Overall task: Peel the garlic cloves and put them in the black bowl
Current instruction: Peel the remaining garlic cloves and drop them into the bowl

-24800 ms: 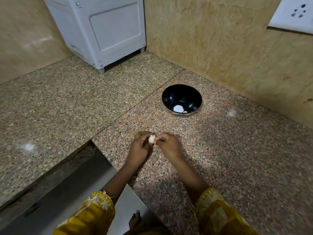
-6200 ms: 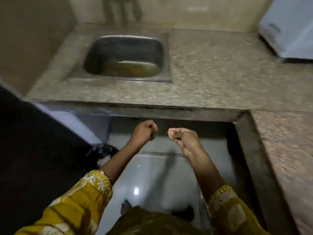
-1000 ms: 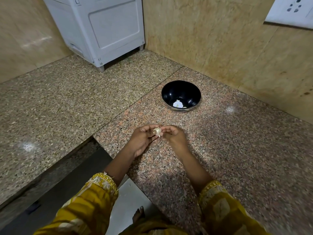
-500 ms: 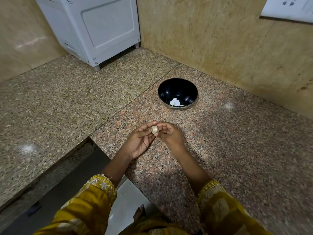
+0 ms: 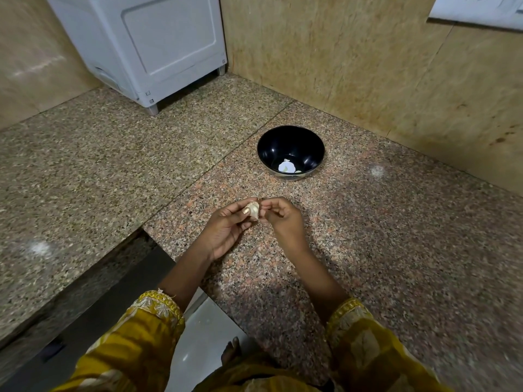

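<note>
Pinching papery off-white garlic clove (image 5: 252,209) in left hand (image 5: 226,230), curled right hand (image 5: 283,222) fingertips gripping its edge, above speckled granite counter (image 5: 396,236). Glossy round black bowl (image 5: 283,145) beyond the hands, apart; pale bits (image 5: 286,166) inside, hard to identify. Smooth white appliance (image 5: 158,43) cut off at top.

Home kitchen: speckled granite counter (image 5: 396,236), tiled wall (image 5: 353,66), white appliance (image 5: 158,43) in the corner

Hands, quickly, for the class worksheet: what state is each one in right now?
Left hand: holds the garlic clove between thumb and fingertips.
Right hand: fingers curled, pinching the same clove.
</note>
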